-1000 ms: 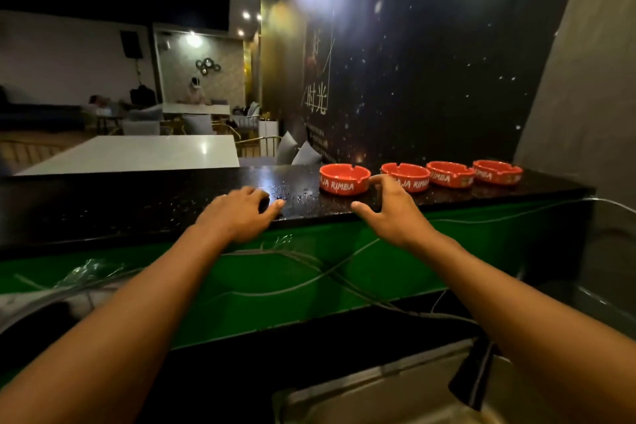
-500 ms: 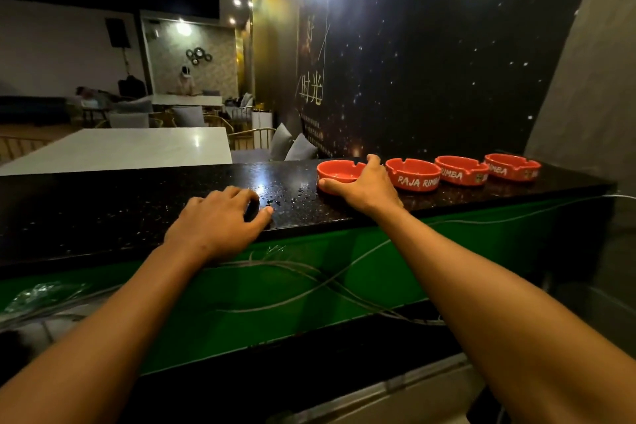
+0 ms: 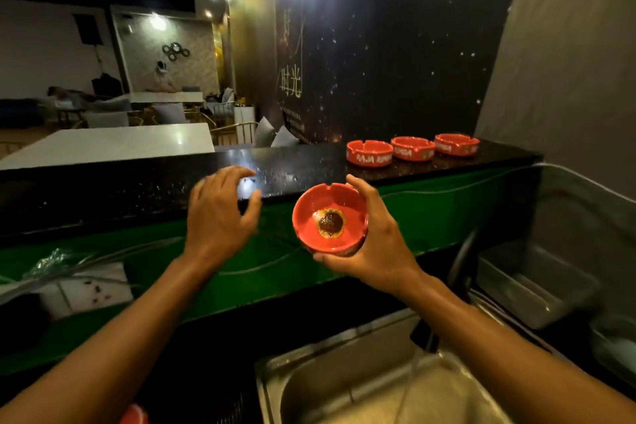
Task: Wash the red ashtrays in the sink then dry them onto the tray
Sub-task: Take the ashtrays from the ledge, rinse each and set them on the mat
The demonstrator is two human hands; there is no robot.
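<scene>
My right hand [image 3: 375, 244] grips a red ashtray [image 3: 329, 218], lifted off the counter and tilted so its inside faces me; a dark round mark sits in its middle. Three more red ashtrays [image 3: 370, 153] [image 3: 413, 148] [image 3: 456, 144] stand in a row on the black counter [image 3: 137, 189] at the right. My left hand [image 3: 220, 217] hovers in front of the counter edge with fingers loosely spread, holding nothing. The steel sink [image 3: 361, 382] lies below, with a thin stream of water running into it.
A dark tap [image 3: 457, 268] stands behind the sink. A grey tub [image 3: 530, 282] sits at the right below the counter. A red object [image 3: 134, 415] shows at the bottom edge. The counter front is green, with cables along it. Tables and chairs fill the room beyond.
My right hand closed on the leftmost ashtray and lifted it off the counter toward me. My left hand came off the counter edge. The view tilted down, showing the sink.
</scene>
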